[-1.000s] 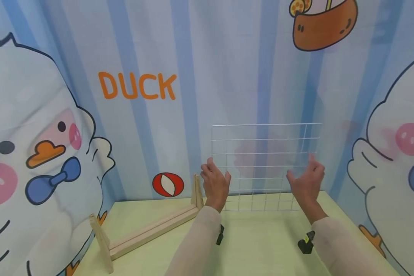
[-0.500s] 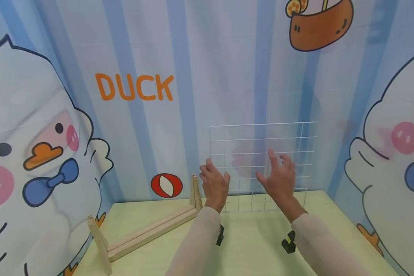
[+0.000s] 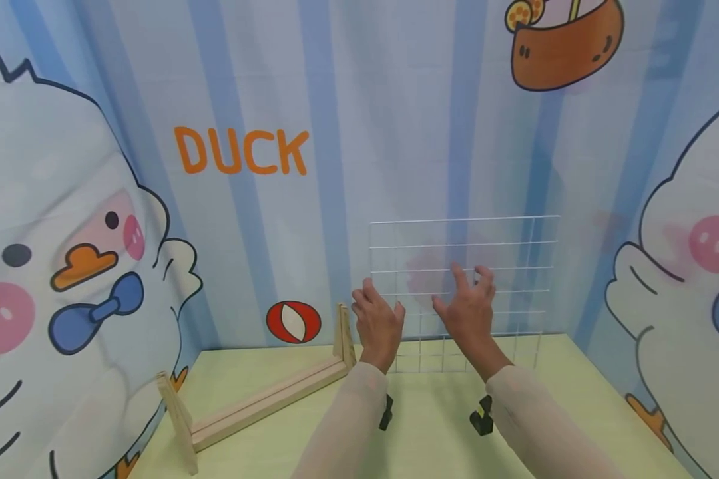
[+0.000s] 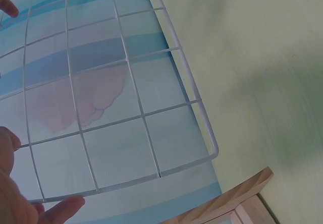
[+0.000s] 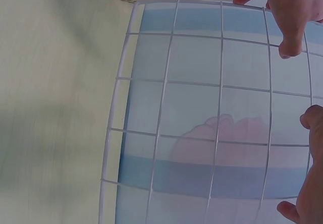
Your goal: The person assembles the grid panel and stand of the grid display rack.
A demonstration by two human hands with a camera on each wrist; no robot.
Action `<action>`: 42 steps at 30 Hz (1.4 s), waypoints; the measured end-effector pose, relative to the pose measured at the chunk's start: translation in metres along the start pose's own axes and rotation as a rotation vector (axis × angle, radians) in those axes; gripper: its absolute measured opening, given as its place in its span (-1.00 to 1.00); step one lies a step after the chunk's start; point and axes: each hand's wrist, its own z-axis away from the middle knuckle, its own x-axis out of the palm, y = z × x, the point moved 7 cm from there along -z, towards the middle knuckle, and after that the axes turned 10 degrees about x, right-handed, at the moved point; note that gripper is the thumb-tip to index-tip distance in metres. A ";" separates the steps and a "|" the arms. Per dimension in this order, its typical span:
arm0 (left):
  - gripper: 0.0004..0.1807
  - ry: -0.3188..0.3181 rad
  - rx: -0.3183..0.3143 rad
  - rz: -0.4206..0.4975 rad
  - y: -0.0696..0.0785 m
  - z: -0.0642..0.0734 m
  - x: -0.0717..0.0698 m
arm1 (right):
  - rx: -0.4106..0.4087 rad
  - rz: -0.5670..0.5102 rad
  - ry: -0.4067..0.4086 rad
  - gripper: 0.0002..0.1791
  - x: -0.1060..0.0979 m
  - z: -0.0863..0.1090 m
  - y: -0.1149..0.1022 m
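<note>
A white wire grid panel (image 3: 515, 269) stands upright towards the back of the table. My left hand (image 3: 379, 326) holds its left edge; in the right wrist view the thumb lies on the front of the wires and a finger reaches past the edge. My right hand (image 3: 469, 309) is in front of the panel's middle, fingers spread and slightly bent. In the right wrist view its fingertips (image 5: 310, 118) overlap a wire, with nothing gripped. The left wrist view shows the panel's rounded lower corner (image 4: 214, 153) near the tabletop.
A wooden stand (image 3: 269, 402) with a long base and two upright ends lies left of my left arm. The pale yellow table (image 3: 431, 432) ends at a striped curtain (image 3: 389, 133) printed with ducks. Black wrist devices (image 3: 482, 416) hang under the sleeves.
My right hand has moved left, from the panel's right edge to its middle. My left hand stays at the left edge. The panel keeps about the same place.
</note>
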 end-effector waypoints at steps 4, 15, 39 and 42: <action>-0.18 -0.014 0.004 -0.008 -0.002 -0.001 0.000 | -0.007 -0.050 -0.009 -0.20 0.002 0.000 -0.003; -0.20 -0.013 0.024 -0.026 0.000 -0.001 -0.006 | 0.022 -0.080 0.009 -0.08 0.007 0.002 -0.002; -0.24 -0.242 -0.136 0.067 -0.049 0.006 -0.032 | 0.068 -0.060 -0.014 -0.10 0.003 -0.012 0.011; -0.26 -0.254 -0.200 0.044 -0.075 0.005 -0.054 | 0.065 -0.066 -0.031 -0.10 0.003 -0.013 0.011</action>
